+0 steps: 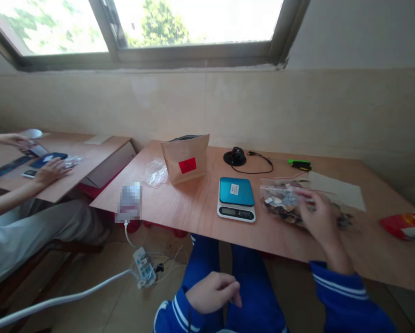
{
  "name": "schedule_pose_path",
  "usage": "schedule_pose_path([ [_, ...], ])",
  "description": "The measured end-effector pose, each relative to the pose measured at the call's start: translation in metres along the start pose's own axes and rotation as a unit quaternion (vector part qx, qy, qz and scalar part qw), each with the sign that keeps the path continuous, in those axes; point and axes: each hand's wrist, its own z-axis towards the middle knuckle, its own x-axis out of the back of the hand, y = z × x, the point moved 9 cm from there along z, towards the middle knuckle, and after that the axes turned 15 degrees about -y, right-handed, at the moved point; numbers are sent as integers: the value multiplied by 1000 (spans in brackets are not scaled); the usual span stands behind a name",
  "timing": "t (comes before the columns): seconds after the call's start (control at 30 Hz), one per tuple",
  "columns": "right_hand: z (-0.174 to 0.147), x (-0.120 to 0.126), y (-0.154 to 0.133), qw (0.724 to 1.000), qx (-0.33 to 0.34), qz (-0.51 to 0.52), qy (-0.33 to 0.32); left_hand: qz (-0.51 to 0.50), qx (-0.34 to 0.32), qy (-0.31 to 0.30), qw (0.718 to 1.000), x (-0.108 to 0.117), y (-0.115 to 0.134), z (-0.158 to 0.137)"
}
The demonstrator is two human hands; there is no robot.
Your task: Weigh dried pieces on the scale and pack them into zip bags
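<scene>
Resting on a clear bag of small parts (290, 203) at three o'clock of the blue scale (236, 198), the right hand (320, 219) spreads its fingers over it, grasping nothing firmly. The left hand (214, 291) lies loosely curled and empty on the lap, at six o'clock of the scale.

Daylight from the overexposed window (138, 23) at 12 o'clock; soft shadows, wide-angle bending at edges, mild overall blur.

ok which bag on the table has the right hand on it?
The clear plastic bag of small parts right of the scale, under the right hand. The brown paper bag stands untouched.
</scene>
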Motion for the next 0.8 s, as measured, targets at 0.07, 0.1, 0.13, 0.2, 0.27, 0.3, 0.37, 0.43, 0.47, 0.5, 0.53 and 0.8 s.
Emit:
schedule_pose_path([
  [0.07,27,-13,14,995,34,-91,-16,-40,-25,-16,999,0,22,-10],
  [0.1,38,-24,23,990,35,-133,-42,-48,-33,-21,998,-1,30,-13],
  [0.13,48,-36,32,981,30,-175,-77,-49,-37,-22,998,-1,36,-15],
  [0.2,59,-53,52,960,-3,-248,-128,-37,-37,-11,999,-1,42,-16],
  [0.27,65,-56,70,942,-47,-298,-145,-25,-29,7,999,0,41,-15],
  [0.3,67,-54,76,937,-63,-311,-145,-23,-26,14,999,0,40,-14],
  [0.37,69,-48,81,936,-65,-315,-144,-32,-26,27,999,-1,38,-13],
  [0.43,70,-40,77,942,-36,-304,-138,-39,-34,43,998,1,39,-12],
  [0.47,70,-35,74,945,-20,-297,-133,-39,-39,53,997,3,40,-13],
  [0.5,70,-31,72,948,-7,-291,-129,-37,-44,65,996,6,42,-13],
  [0.53,70,-28,70,950,-1,-284,-127,-32,-47,76,995,9,43,-13],
  [0.8,59,-15,55,939,8,-320,-129,-1,-74,122,990,31,59,-8],
])
